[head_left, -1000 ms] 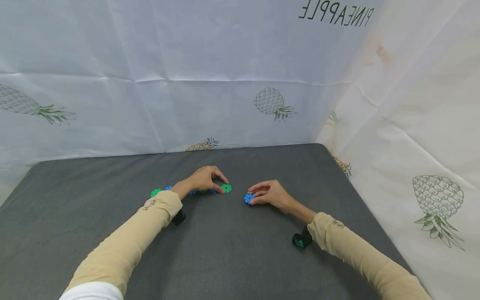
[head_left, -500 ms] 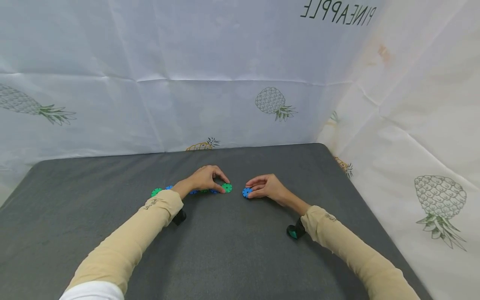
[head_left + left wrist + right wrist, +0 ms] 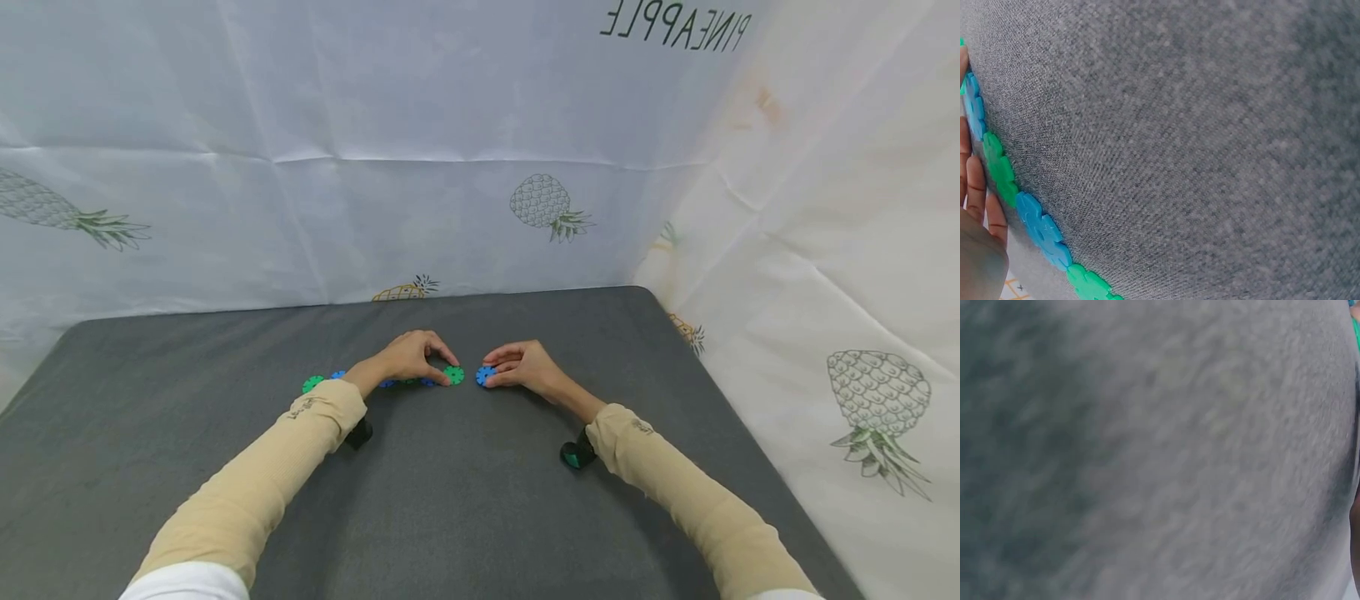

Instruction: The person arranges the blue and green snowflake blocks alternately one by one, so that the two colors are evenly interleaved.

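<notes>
My left hand (image 3: 407, 357) pinches the green notched disc (image 3: 454, 376) at the right end of a row of flat plastic discs. Thumb and fingers of my right hand (image 3: 531, 368) hold a blue notched disc (image 3: 485, 377), a small gap to the right of the green one. In the left wrist view the row alternates, with a blue row disc (image 3: 1041, 228) and a green row disc (image 3: 1000, 169) joined edge to edge. My left hand and wrist cover part of this row in the head view. The right wrist view catches only a sliver of green disc (image 3: 1356, 331) at its edge.
A dark grey cloth covers the table (image 3: 450, 500). White curtain (image 3: 420, 100) with printed pineapples hangs behind it and along the right side. Each wrist carries a small black device, such as the right wrist device (image 3: 577, 452).
My right hand has moved left and slightly away from me with the blue notched disc, closing in on the green one. The left hand has stayed in place.
</notes>
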`<state>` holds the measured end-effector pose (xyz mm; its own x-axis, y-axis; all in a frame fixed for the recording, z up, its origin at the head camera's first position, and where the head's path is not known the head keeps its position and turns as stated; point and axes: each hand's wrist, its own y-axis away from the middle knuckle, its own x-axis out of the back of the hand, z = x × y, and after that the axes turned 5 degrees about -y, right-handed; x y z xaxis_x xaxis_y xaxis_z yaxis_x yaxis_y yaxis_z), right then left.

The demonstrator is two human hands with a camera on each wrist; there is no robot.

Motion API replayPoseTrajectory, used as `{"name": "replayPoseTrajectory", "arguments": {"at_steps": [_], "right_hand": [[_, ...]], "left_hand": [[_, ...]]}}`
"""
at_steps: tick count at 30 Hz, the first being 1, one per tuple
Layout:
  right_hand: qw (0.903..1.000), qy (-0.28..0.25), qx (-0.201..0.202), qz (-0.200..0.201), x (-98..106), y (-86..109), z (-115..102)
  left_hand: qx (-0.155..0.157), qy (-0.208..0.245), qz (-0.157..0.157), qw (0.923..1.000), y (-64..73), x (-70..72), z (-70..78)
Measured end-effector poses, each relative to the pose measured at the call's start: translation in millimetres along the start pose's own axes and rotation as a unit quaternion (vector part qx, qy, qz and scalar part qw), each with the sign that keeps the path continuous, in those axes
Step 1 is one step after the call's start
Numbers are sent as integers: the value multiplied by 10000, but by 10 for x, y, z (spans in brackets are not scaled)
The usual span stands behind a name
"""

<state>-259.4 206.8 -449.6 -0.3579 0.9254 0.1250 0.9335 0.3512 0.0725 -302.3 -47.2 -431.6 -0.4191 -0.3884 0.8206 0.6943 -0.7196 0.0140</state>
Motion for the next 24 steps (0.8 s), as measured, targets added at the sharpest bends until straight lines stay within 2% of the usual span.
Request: {"name": "replayPoseTrajectory", "arguments": {"at_steps": [6, 10, 14, 17, 19, 24], "right_hand": [[9993, 220, 23, 298, -68, -52, -17], [9948, 902, 252, 412, -101, -79, -46], [9784, 1930, 549, 492, -122, -93, -73], [9676, 2385, 677, 482, -132, -84, -83], [9665, 2434, 670, 470, -133, -78, -82], [9732, 2195, 609, 329, -122, -59, -75]], "left_hand": [[-25, 53, 12, 10000, -5, -10, -6], [-14, 61, 20, 10000, -3, -5, -8], [-4, 79, 19, 10000, 8, -1, -2], [9, 74, 16, 10000, 11, 2, 6], [29, 44, 13, 10000, 9, 0, 10], [76, 1, -19, 10000, -3, -7, 8]]}}
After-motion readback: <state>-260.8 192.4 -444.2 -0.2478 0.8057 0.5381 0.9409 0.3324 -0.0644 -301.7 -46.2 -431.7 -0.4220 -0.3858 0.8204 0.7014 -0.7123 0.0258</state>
